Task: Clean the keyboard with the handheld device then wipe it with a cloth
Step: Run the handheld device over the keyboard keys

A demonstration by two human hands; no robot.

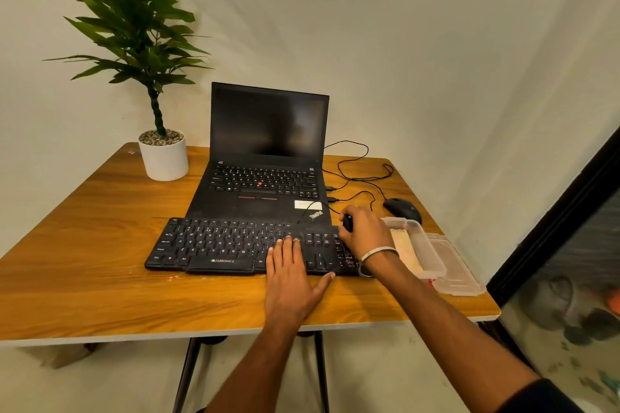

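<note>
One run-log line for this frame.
stage: device pass | left hand: flat on keyboard | right hand: grips black handheld device at keyboard's right end | cloth: not identifiable

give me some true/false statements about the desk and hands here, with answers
1. The left hand lies flat with straight fingers on the keyboard. True.
2. The right hand is empty. False: it grips a small black device at the keyboard's right end.
3. The laptop is closed. False: it stands open behind the keyboard, screen dark.
4. The mouse lies to the right of the laptop. True.
5. The plant pot stands on the table's right side. False: it stands at the back left.
6. A clear plastic box sits right of the keyboard. True.
</note>
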